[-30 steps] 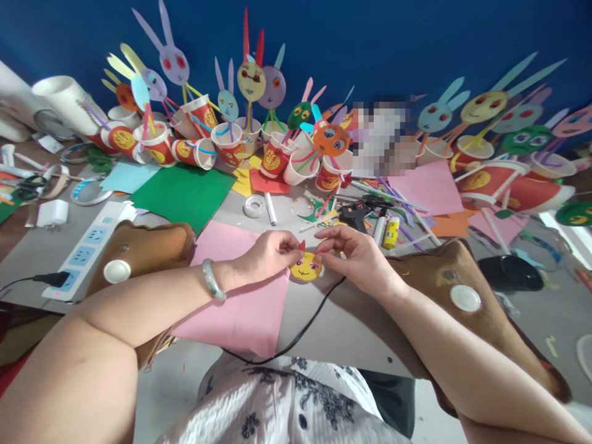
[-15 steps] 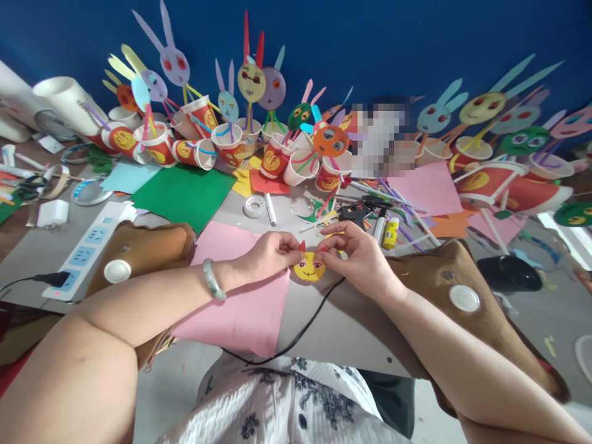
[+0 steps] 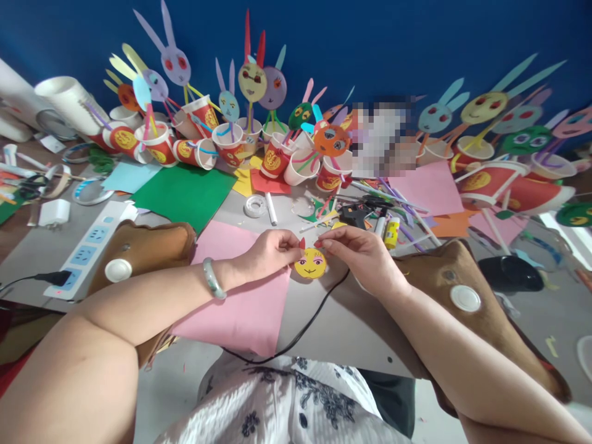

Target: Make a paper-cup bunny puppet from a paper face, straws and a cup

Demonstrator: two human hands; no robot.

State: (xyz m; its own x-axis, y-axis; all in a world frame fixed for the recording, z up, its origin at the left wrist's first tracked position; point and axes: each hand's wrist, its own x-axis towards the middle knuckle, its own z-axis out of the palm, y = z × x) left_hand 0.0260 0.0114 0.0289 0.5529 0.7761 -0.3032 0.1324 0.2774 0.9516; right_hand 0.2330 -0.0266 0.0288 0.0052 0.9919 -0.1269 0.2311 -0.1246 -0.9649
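Note:
A round yellow paper face (image 3: pixel 309 264) with drawn eyes, brows and a smile is between my two hands. My left hand (image 3: pixel 275 251) is closed in a pinch at its upper left edge. A small red pointed tip (image 3: pixel 303 243) stands up by those fingertips. My right hand (image 3: pixel 358 253) is pinched above the face's upper right edge, slightly apart from it. Red shows at its fingertips too, but I cannot tell whether that is a small piece or a nail. A pink paper sheet (image 3: pixel 235 296) lies under my left wrist.
Paper cups with rabbit-faced figures (image 3: pixel 160 143) line the back. Brown cushions (image 3: pixel 456 290) lie on both sides. A power strip (image 3: pixel 86 253) is at left. A glue stick (image 3: pixel 391 233), a tape roll (image 3: pixel 255 206), a white marker (image 3: pixel 271 209) and a black cable (image 3: pixel 314 314) are nearby.
My right hand has drawn slightly up from the yellow face, and its fingers have come closer together. More of the face's top shows. My left hand keeps its pinch.

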